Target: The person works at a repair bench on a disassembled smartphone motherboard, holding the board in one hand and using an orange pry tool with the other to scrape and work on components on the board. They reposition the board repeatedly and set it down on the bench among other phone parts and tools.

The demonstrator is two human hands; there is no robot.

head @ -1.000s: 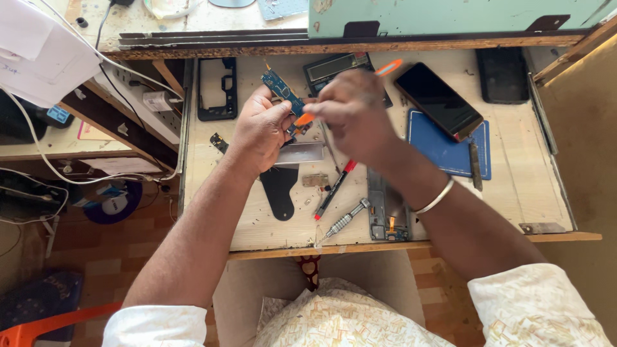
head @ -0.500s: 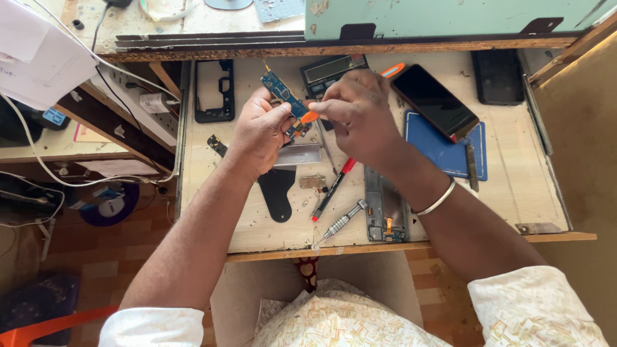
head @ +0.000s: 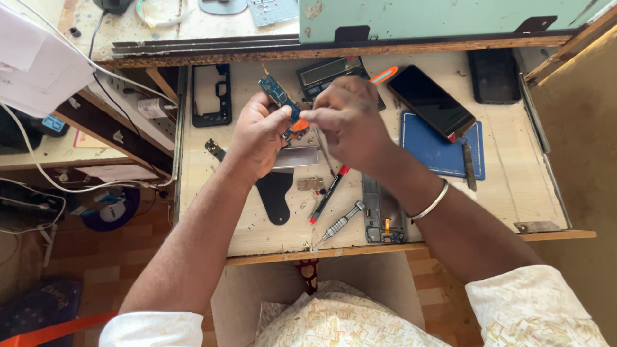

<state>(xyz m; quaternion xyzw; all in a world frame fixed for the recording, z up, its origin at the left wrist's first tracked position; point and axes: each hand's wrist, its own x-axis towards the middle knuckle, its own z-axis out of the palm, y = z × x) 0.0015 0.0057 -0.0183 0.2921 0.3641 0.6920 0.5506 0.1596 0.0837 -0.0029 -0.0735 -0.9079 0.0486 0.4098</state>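
My left hand (head: 257,138) pinches a small blue circuit board (head: 276,95) with an orange flex strip (head: 299,124) hanging from its lower end. My right hand (head: 347,119) meets it from the right, with fingertips pressed on the board's lower end by the flex strip. Both hands hover above the middle of a pulled-out wooden drawer (head: 514,199). Whether the right hand also holds a thin tool is hidden by its fingers. A metal bangle (head: 432,202) circles my right wrist.
On the drawer lie a black phone (head: 430,103) on a blue mat (head: 443,151), a black phone frame (head: 211,95), a calculator (head: 328,72), a red-tipped pen (head: 329,193), a metal screwdriver (head: 339,223), a phone chassis (head: 382,218) and a black teardrop-shaped piece (head: 275,196). Cables and a power strip (head: 138,106) sit left.
Both hands have stayed together over the drawer, with only slight finger shifts on the blue board. The view has drifted a little.
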